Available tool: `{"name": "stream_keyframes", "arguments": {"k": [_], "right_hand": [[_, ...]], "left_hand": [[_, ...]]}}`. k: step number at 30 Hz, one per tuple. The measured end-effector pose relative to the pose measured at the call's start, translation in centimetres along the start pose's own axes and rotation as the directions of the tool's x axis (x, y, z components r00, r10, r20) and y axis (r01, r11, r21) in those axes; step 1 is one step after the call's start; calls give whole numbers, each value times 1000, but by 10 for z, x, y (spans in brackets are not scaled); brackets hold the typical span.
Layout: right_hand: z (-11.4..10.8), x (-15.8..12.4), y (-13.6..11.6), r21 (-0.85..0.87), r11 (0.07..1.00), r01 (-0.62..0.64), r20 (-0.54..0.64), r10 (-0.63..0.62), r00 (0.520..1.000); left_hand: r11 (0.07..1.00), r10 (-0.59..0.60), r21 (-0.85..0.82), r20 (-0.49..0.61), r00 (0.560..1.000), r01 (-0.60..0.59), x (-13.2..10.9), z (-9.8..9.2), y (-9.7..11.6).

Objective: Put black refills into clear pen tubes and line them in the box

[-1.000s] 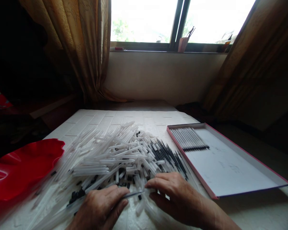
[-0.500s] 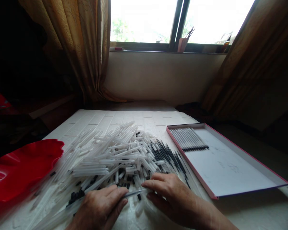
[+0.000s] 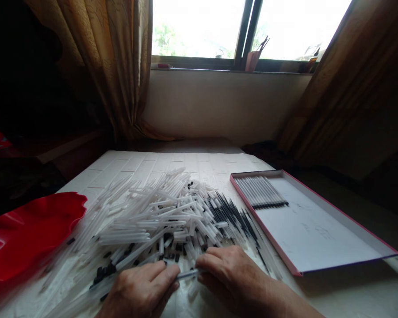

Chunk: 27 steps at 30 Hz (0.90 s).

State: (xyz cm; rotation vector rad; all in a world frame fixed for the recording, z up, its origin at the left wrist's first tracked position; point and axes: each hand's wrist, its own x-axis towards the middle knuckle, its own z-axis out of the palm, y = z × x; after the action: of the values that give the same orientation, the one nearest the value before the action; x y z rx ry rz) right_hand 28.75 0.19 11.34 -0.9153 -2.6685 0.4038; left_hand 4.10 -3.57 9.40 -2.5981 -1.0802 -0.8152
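Low at the front of the table, my left hand [image 3: 147, 285] and my right hand [image 3: 230, 276] pinch the two ends of a pen [image 3: 187, 274]; only a short clear stretch with a dark core shows between the fingers. Just beyond them lies a heap of clear plastic pen barrels [image 3: 142, 216]. Dark pen refills [image 3: 235, 214] fan out on its right side. Small black plugs [image 3: 102, 271] are scattered near my left hand, and short clear caps [image 3: 181, 235] lie in front of both hands.
To the right, a shallow pink-edged box lid [image 3: 305, 238] holds a row of pens [image 3: 262, 192] with black ends. A red wavy-rimmed bowl [image 3: 36, 225] stands at the left. Behind the white brick-patterned table [image 3: 212, 163] are a wall, curtains [image 3: 119, 66] and a window.
Both hands have shifted slightly lower, towards me, with the pen still between them. The right fingers have closed in more around its end.
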Motion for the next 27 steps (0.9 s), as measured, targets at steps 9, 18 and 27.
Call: {"name": "stream_keyframes", "arguments": {"k": [9,18,27], "right_hand": [[19,3,6,-1,994,108,-52,-108,993],[22,4,8,-5,989,146,-115,-146,983],[21,2,4,-2,985,173,-176,-170,969]], "left_hand": [[998,51,40,-68,996,-48,-6,10,-1],[998,63,-10,-59,996,-64,-9,14,-2],[996,85,1,-101,991,-86,-8,14,0]]}}
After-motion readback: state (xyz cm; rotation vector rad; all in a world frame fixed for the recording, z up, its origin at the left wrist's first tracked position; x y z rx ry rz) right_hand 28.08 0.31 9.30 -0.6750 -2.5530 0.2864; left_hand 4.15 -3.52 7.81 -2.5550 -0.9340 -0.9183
